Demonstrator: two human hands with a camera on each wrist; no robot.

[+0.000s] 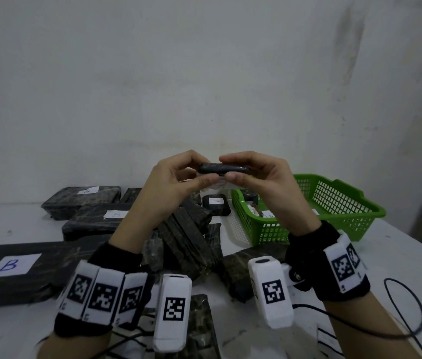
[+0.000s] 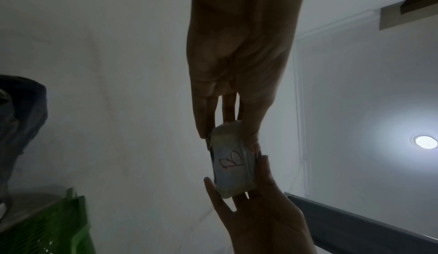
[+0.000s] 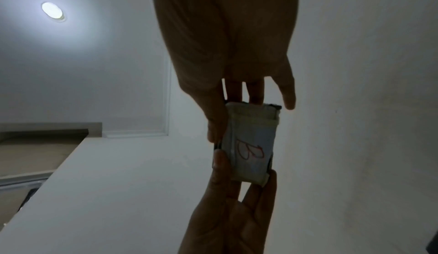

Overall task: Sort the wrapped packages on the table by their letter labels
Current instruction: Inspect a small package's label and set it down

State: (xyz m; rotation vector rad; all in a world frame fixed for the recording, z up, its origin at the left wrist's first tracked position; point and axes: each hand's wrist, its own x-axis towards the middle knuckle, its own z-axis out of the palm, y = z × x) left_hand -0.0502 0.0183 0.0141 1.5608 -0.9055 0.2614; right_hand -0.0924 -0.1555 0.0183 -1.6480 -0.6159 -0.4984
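Together, the left hand (image 1: 176, 177) and right hand (image 1: 259, 177) pinch a small flat black-wrapped package (image 1: 222, 168), paper-labelled B, above the scuffed white table (image 1: 396, 257).

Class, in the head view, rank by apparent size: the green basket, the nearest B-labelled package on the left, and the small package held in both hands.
1. Green basket
2. Nearest B-labelled package, though nearness to the camera enlarges it, so the top two are uncertain
3. Small held package

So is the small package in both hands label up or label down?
Label down: the small package shows its black back to the head camera, while its B label faces the wrist cameras below.
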